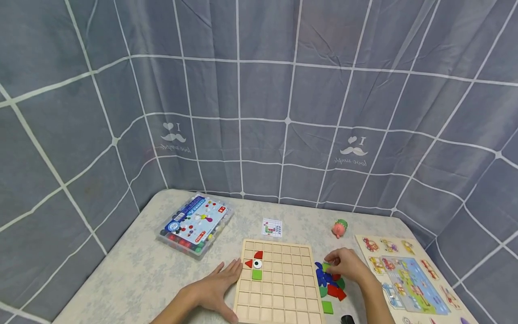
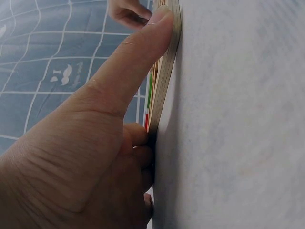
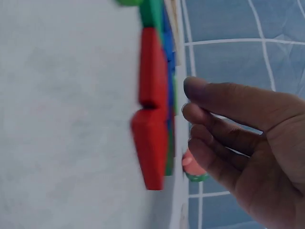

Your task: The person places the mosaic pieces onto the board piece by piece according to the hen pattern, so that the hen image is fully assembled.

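Observation:
A wooden grid board lies on the table. On its upper left are a red quarter-round piece, a red triangle, a white eye piece and a green square. My left hand rests against the board's left side, fingers extended, thumb touching its edge. Over a pile of blue pieces, red pieces and green pieces, right of the board, hovers my right hand. Its fingers bend loosely, and the right wrist view shows nothing between them.
Behind the board lies a small pattern card. A clear plastic case sits at back left, a pink and green figure at back right. A wooden picture puzzle occupies the right side. A black object is near the front edge.

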A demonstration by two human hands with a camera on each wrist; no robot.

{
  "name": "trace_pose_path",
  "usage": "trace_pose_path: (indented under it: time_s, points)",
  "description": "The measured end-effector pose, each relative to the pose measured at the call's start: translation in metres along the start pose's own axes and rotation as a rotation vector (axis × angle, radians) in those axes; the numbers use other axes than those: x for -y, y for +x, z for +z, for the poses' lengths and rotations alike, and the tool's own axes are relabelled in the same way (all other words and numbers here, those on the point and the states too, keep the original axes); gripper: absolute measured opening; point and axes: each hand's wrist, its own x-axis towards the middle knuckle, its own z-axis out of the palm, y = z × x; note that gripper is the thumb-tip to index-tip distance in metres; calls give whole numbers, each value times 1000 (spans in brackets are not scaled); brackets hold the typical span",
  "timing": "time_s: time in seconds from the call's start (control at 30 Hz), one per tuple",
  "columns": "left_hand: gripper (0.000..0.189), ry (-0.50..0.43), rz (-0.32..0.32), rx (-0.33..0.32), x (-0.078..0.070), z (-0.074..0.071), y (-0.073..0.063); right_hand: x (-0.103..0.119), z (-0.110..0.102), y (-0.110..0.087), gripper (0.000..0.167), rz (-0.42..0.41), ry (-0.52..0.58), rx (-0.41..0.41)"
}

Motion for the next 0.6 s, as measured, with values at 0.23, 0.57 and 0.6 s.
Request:
trace_pose_path:
  time_s: [0.23, 0.57, 0.6]
  points:
    - [126, -5, -7, 7, 2, 1, 1, -6, 7, 4, 16, 61, 5, -14]
    - [126, -20, -16, 10, 3, 2, 1, -10, 9, 7, 22, 109, -48, -116]
    - [126, -20, -16, 10, 3, 2, 1, -11, 9, 6, 23, 109, -48, -114]
